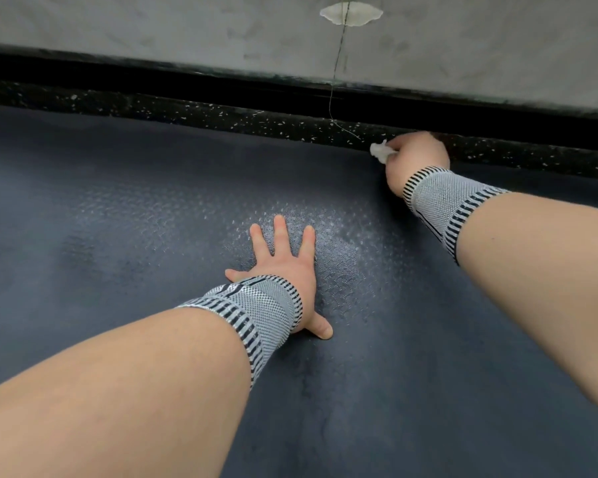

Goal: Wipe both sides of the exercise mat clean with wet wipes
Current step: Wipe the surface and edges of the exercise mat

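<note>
Under both hands: dark exercise mat (152,208) spread on speckled floor (221,113).
Left hand (283,267): fingers splayed wide, palm pressed flat on mat.
Right hand (416,157): curled round crumpled wet wipe (380,151), at mat's far edge.
Beyond right hand: grey wall (152,25).

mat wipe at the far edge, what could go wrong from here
The right hand holds the bunched wet wipe right at the mat's far edge, so it may slide onto the speckled floor and carry grit back. The left hand presses flat on a shiny patch and might slip.
</note>
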`<state>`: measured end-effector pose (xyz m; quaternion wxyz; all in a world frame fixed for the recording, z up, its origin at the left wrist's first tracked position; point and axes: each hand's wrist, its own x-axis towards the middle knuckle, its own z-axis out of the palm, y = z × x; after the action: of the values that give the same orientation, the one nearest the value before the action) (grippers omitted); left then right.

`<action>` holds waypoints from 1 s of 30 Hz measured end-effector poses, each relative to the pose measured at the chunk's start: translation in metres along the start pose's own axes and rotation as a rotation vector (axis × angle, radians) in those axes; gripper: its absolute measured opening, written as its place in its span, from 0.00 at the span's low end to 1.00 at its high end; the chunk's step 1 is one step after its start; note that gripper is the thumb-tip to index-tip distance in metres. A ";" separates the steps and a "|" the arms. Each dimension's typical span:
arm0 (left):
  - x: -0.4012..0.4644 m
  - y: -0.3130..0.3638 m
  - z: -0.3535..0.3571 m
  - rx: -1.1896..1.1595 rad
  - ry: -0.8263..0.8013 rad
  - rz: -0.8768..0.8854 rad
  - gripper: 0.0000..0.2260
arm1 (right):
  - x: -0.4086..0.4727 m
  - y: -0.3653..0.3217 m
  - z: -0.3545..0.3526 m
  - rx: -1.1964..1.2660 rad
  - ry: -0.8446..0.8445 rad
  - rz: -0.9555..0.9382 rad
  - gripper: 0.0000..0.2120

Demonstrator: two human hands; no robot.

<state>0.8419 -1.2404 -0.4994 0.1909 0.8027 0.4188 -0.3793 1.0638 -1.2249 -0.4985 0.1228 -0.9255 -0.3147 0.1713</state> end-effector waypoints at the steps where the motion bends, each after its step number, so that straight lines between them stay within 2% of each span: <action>1: 0.000 0.000 0.000 -0.003 0.001 0.000 0.68 | -0.001 -0.006 0.005 -0.049 -0.007 -0.024 0.14; 3: -0.001 -0.001 -0.002 -0.005 0.004 -0.002 0.68 | -0.018 -0.010 0.013 -0.155 0.028 -0.203 0.13; 5: -0.002 -0.001 -0.002 -0.011 0.007 0.000 0.68 | -0.048 -0.002 0.019 -0.174 -0.013 -0.434 0.15; 8: -0.005 0.000 -0.002 -0.010 0.020 0.000 0.67 | -0.093 0.025 0.016 -0.160 -0.210 -0.752 0.14; 10: -0.007 0.000 -0.003 0.003 0.024 -0.008 0.67 | -0.103 0.039 0.008 -0.185 -0.345 -0.863 0.14; 12: -0.007 0.000 -0.003 0.017 0.031 -0.014 0.67 | -0.092 0.040 0.004 -0.154 -0.295 -0.840 0.14; 15: -0.005 0.000 -0.002 0.035 0.054 -0.020 0.67 | -0.050 0.028 0.004 -0.042 0.033 -0.536 0.16; 16: -0.004 0.000 -0.002 0.044 0.065 -0.020 0.67 | -0.036 0.022 0.004 -0.032 0.088 -0.435 0.17; 17: -0.004 0.000 -0.002 0.056 0.077 -0.023 0.67 | -0.025 0.020 0.006 -0.060 0.101 -0.364 0.18; 19: -0.003 0.001 -0.001 0.070 0.100 -0.029 0.67 | -0.023 0.016 0.014 -0.159 0.067 -0.337 0.18; 21: -0.002 0.000 0.001 0.073 0.124 -0.031 0.68 | -0.047 0.016 0.023 -0.165 0.038 -0.452 0.16; 23: -0.001 -0.001 0.003 0.077 0.141 -0.026 0.68 | -0.088 0.027 0.030 -0.135 -0.044 -0.671 0.15; 26: 0.000 -0.001 0.005 0.089 0.142 -0.029 0.68 | -0.144 0.054 0.020 -0.126 -0.327 -1.000 0.14; 28: -0.001 -0.001 0.004 0.087 0.138 -0.036 0.68 | -0.145 0.061 0.012 -0.129 -0.422 -1.059 0.15; 30: -0.001 -0.001 0.004 0.086 0.137 -0.036 0.69 | -0.120 0.055 0.014 -0.099 -0.279 -0.957 0.15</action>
<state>0.8392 -1.2430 -0.5008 0.1200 0.8266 0.4286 -0.3444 0.9984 -1.3407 -0.5007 0.1003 -0.6504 -0.7252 0.2028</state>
